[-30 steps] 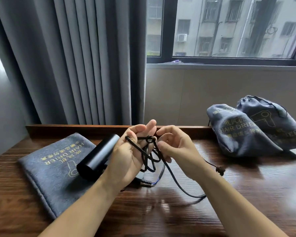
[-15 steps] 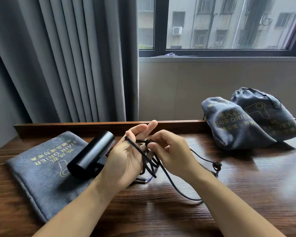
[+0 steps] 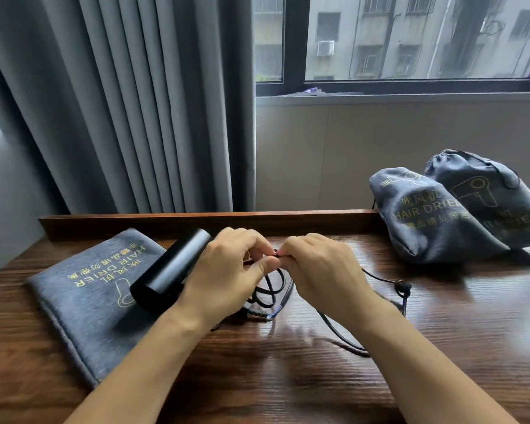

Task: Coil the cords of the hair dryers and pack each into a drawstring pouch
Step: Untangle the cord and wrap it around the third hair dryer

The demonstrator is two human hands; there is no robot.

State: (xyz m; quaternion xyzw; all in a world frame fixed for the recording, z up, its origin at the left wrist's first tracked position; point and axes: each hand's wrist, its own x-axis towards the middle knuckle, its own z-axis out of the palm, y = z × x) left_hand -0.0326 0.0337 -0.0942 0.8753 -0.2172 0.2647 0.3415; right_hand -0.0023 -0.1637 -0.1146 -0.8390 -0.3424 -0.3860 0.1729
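Now turned palm-down since a second ago: left hand (image 3: 227, 270) and right hand (image 3: 322, 270) together, both pinching coiled cord (image 3: 270, 289). Hair dryer (image 3: 172, 267) just left of left hand, on flat pouch (image 3: 83, 289). Likely securing coil; bagging next.

Soft, overcast daylight enters through the window (image 3: 410, 41) at upper right and gives the scene an even, rather dim, cool tone. The dark wooden table (image 3: 288, 377) carries pale glare streaks in front of the hands, and shadows under the forearms are faint and diffuse. The wide-angle lens bends the curtain (image 3: 120, 102) folds and the window frame near the edges. Detail is slightly soft throughout.
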